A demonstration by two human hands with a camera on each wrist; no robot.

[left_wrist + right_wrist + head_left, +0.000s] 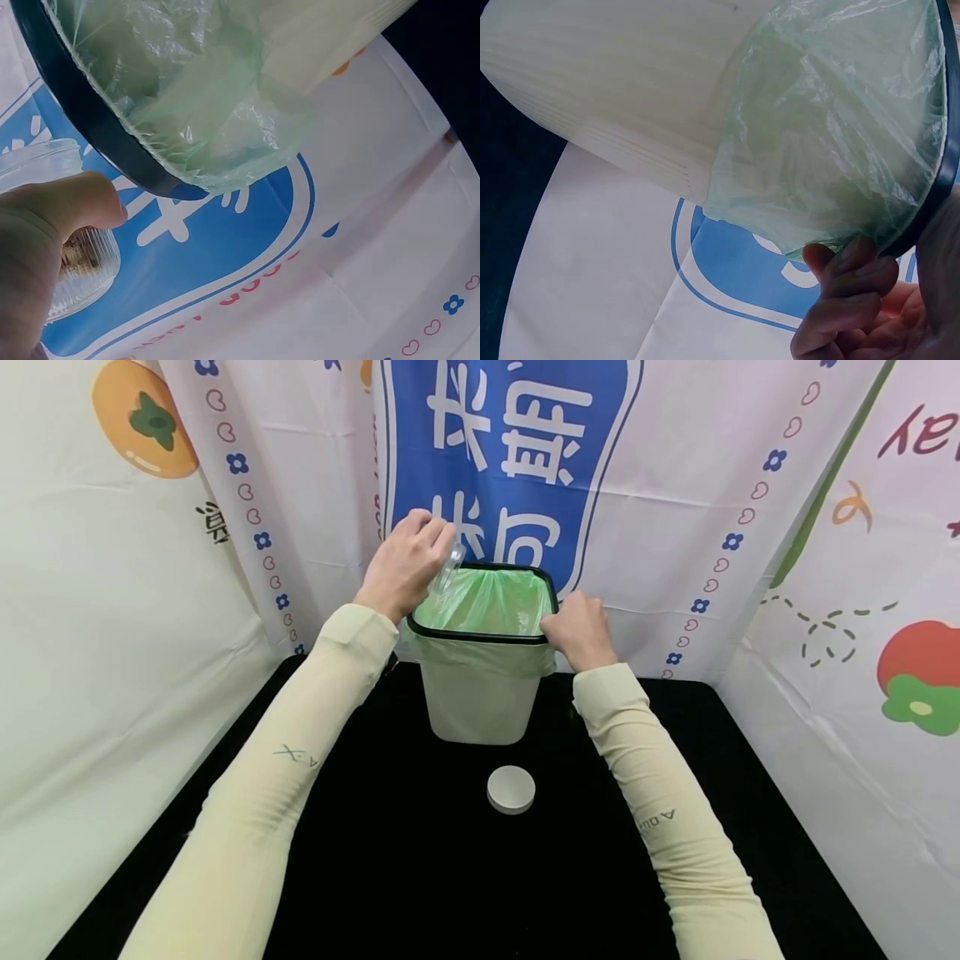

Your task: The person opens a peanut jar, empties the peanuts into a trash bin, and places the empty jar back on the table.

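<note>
A light trash bin [480, 702] with a black rim stands on the table, lined with a green plastic bag [487, 597] folded over its edge. At the bin's left rim, my left hand [408, 560] grips a clear ribbed jar [448, 568]. Some brown matter shows low inside the jar [88, 259] in the left wrist view, and the hand hides part of it. My right hand [581, 627] holds the bin's right rim, its curled fingers [855, 277] against the bag's edge in the right wrist view.
In front of the bin, a round white lid [512, 789] lies on the black tabletop [420, 860]. Printed cloth [660, 468] hangs close behind the bin, and more white cloth [112, 610] walls the sides.
</note>
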